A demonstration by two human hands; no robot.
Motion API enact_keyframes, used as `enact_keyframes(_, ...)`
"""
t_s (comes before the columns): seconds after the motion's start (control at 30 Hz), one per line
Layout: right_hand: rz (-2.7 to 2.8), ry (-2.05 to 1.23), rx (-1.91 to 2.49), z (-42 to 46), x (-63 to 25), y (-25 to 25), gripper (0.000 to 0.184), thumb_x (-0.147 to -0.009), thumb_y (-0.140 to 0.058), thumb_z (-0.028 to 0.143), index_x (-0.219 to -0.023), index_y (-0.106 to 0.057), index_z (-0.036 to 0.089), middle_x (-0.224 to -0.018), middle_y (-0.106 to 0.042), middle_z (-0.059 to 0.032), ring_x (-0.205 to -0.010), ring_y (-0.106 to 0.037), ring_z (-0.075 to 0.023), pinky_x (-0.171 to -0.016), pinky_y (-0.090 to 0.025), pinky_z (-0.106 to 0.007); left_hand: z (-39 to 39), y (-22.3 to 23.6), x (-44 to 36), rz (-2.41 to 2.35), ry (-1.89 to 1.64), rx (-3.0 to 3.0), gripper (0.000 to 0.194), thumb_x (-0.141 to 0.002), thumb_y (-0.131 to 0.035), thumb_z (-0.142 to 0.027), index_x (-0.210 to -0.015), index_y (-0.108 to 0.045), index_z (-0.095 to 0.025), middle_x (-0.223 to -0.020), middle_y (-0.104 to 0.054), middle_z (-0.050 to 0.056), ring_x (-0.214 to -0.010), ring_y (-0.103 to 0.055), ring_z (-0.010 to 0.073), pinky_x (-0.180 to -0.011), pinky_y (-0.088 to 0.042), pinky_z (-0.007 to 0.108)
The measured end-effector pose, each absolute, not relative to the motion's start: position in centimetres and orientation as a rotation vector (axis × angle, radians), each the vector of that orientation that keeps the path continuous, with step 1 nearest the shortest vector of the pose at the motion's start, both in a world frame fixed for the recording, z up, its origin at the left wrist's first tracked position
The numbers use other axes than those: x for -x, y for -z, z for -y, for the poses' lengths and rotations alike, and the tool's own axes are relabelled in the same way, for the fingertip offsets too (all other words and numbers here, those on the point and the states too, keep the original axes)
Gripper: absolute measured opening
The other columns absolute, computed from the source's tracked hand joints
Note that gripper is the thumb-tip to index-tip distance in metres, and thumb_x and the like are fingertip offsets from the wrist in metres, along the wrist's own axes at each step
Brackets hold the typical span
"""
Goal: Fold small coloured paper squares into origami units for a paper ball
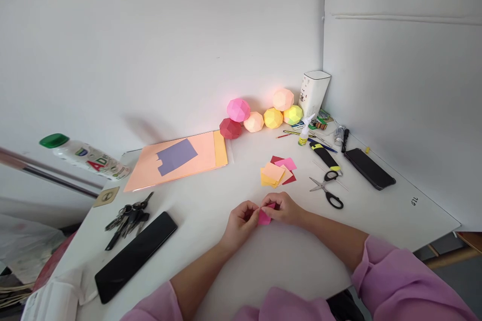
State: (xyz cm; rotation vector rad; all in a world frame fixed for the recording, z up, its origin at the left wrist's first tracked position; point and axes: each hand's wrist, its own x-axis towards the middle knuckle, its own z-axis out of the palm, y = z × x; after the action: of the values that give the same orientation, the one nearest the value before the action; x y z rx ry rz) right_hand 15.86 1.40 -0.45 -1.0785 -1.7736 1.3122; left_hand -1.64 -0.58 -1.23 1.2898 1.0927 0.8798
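Observation:
A small pink paper piece (264, 217) is pinched between both hands above the near part of the white table. My left hand (244, 221) grips its left edge with thumb and fingers closed. On the other side, my right hand (282, 207) is closed over the upper right of the same paper. Whether the paper is creased or folded is partly hidden by the fingers. Just beyond the hands lies a loose pile of coloured paper squares (274, 173) in peach, yellow, red and pink.
Scissors (327, 189), a box cutter (324, 155), a glue bottle (303, 133) and a dark phone (369, 168) lie to the right. Faceted paper balls (238, 110) line the wall. Leftward are paper sheets (141, 168), keys (130, 216), a black phone (135, 257) and a white bottle (88, 158).

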Motion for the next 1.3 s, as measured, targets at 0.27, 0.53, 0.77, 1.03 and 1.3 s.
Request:
enact_keyframes(0.27, 1.538, -1.442, 1.119, -1.22, -15.92, 0.44, 0.006, -0.07, -0.054, 0.015, -0.064, -0.052, 0.016, -0.053, -0.053, 0.0035, -0.045, -0.049, -0.0091, -0.044, -0.038, -0.021, 0.64, 1.31, 1.74, -1.061, -0.936, -1.18, 0.021, -0.076, -0.059, -0.035, -0.07, -0.05, -0.017, -0.058, -0.051, -0.004, -0.05, -0.044, 0.0079, -0.049, -0.035, 0.02)
enact_keyframes(0.53, 1.243, -1.517, 1.062, -1.95, -16.33, 0.79, 0.008, -0.075, -0.051, 0.019, -0.069, -0.046, 0.018, -0.056, -0.059, 0.0029, -0.044, -0.05, -0.0086, -0.045, -0.036, -0.021, 0.37, 1.32, 2.16, -1.076, -1.037, -1.041, 0.022, -0.074, -0.061, -0.035, -0.068, -0.051, -0.017, -0.06, -0.05, -0.005, -0.05, -0.046, 0.0076, -0.048, -0.039, 0.019)
enact_keyframes(0.77, 1.373, -1.575, 1.014, -1.85, -16.35, 0.29, 0.008, -0.08, -0.054, 0.024, -0.078, -0.054, 0.016, -0.063, -0.061, 0.001, -0.05, -0.052, -0.009, -0.049, -0.036, -0.022, 0.26, 1.66, 2.18, -1.048, -1.05, -1.037, 0.023, -0.075, -0.062, -0.037, -0.071, -0.052, -0.017, -0.061, -0.051, -0.004, -0.051, -0.047, 0.0077, -0.049, -0.04, 0.02)
enact_keyframes(1.03, 1.381, -1.622, 0.932, -1.72, -16.4, 0.31, 0.006, -0.079, -0.053, 0.02, -0.081, -0.056, 0.015, -0.067, -0.059, 0.0009, -0.053, -0.052, -0.0089, -0.052, -0.04, -0.023, 0.35, 1.6, 1.97, -1.021, -1.01, -1.037, 0.029, -0.078, -0.061, -0.045, -0.075, -0.05, -0.018, -0.058, -0.057, -0.004, -0.045, -0.052, 0.0083, -0.045, -0.038, 0.02)
enact_keyframes(1.3, 1.444, -1.631, 0.895, -1.7, -16.28, 0.51, 0.01, -0.073, -0.055, 0.013, -0.083, -0.058, 0.015, -0.067, -0.058, 0.0013, -0.057, -0.053, -0.0101, -0.055, -0.044, -0.024, 0.29, 1.49, 1.87, -1.046, -0.978, -1.037, 0.031, -0.078, -0.061, -0.047, -0.08, -0.052, -0.017, -0.057, -0.061, -0.003, -0.044, -0.053, 0.0091, -0.045, -0.041, 0.021)
